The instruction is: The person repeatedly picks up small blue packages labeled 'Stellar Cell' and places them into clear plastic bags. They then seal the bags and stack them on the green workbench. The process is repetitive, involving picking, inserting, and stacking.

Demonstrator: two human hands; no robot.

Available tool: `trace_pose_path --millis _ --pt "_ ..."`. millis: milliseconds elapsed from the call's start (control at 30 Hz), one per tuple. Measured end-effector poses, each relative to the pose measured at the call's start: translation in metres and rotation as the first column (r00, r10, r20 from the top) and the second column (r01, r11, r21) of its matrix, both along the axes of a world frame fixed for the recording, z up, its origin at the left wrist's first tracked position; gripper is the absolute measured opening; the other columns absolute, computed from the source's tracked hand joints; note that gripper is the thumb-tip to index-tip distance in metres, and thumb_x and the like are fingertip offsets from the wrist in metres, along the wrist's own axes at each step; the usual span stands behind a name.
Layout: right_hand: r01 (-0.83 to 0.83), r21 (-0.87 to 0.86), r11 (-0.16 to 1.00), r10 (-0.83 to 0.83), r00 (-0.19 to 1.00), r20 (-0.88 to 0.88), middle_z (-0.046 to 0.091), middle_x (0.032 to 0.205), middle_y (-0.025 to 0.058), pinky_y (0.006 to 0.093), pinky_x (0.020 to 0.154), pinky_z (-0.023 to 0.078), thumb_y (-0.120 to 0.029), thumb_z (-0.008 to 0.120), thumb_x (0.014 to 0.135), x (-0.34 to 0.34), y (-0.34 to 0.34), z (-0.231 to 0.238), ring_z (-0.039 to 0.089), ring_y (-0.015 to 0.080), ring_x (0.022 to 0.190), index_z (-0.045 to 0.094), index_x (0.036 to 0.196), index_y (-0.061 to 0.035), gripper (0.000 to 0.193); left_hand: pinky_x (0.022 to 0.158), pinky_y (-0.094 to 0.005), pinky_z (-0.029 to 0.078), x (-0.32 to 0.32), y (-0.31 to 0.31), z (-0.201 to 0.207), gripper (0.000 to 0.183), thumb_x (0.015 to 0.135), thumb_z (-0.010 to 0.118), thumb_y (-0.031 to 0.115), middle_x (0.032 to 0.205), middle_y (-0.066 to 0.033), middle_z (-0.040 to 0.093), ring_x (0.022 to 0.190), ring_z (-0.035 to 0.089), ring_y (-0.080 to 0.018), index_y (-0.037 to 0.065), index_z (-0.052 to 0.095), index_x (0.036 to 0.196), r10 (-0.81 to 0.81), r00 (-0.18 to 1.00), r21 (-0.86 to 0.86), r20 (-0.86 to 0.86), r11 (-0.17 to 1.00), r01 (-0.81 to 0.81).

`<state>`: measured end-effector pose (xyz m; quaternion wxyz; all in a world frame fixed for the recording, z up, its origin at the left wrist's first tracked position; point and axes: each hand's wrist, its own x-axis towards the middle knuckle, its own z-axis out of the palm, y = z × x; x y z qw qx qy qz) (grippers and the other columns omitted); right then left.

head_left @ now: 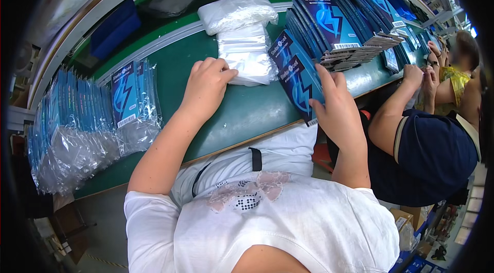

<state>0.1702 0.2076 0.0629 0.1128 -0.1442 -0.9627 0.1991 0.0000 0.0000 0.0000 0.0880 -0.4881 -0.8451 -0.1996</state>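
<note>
Right hand: one, right hand (337,106), fingers spread flat on a dark blue card pack (300,85), thumb at its lower edge, gripping it against the green work table (242,113).
Left hand: one, left hand (206,85), loosely curled, fingertips pinching the near corner of the clear bag stack (246,56); nothing else in it.
Card pack look: flat rectangle, dark blue, pale blue lightning-bolt graphic, white barcode label at lower corner, tilted, leaning on a second like pack just behind it; so two packs at the hand.
Where: table's near edge, right of centre, just right of the bag stack.
Bags: two piles, the flat stack under the fingertips, one rolled bundle of clear bags (236,12) touching it behind.
Bagged packs: one long row of sleeved packs (87,118) far left, overlapping; count cannot tell.
Unbagged supply: fanned pile of blue packs (345,21) beyond the right hand, dozens, exact count cannot tell.
Co-worker: one neighbouring person (432,154) in a dark shirt at right, hands on table.
</note>
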Motion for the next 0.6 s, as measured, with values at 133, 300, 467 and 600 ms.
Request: trace_pose_path --millis 133,300,467,600 --pt "-0.01 -0.077 0.997 0.01 1.0 -0.007 0.053 0.1 0.018 0.0371 0.08 0.044 0.006 0.063 0.072 0.017 0.001 0.005 0.055 0.0373 0.091 0.044 0.127 -0.002 0.059 0.078 -0.0362 0.045 0.008 0.002 0.003 0.018 0.081 0.059 0.001 0.091 -0.0087 0.056 0.089 0.055 -0.0265 0.004 0.063 0.099 0.028 0.991 0.142 0.13 0.989 -0.046" --pt "-0.065 -0.276 0.959 0.056 0.998 -0.042 0.056 0.103 0.0203 0.0345 0.081 0.045 0.007 0.061 0.073 0.027 0.015 0.005 0.057 0.034 0.094 0.046 0.126 -0.0001 0.056 0.077 -0.036 0.046 0.016 0.003 0.011 0.017 0.082 0.059 0.002 0.088 -0.0081 0.057 0.087 0.056 -0.027 0.003 0.063 0.098 0.026 0.985 0.259 0.171 0.963 -0.07" --pt "-0.107 -0.438 0.892 0.081 0.994 -0.079 0.059 0.102 0.0217 0.0316 0.08 0.047 0.008 0.06 0.074 0.034 0.025 0.002 0.062 0.0316 0.091 0.043 0.129 0.0024 0.058 0.073 -0.0356 0.047 0.008 0.001 0.003 0.012 0.08 0.062 0.006 0.087 -0.0071 0.057 0.082 0.056 -0.0263 0.004 0.064 0.093 0.028 0.99 0.288 0.136 0.955 -0.067" --pt "-0.117 -0.808 0.577 0.044 0.993 -0.112 0.058 0.113 0.0153 0.0294 0.086 0.045 0.007 0.063 0.073 0.034 0.022 0.021 0.059 0.0202 0.099 0.036 0.136 0.0032 0.069 0.066 -0.0326 0.047 0.01 0.006 0.008 0.008 0.078 0.066 0.008 0.084 -0.0061 0.057 0.078 0.056 -0.0225 0.004 0.067 0.085 0.029 0.978 0.351 0.205 0.931 -0.101"
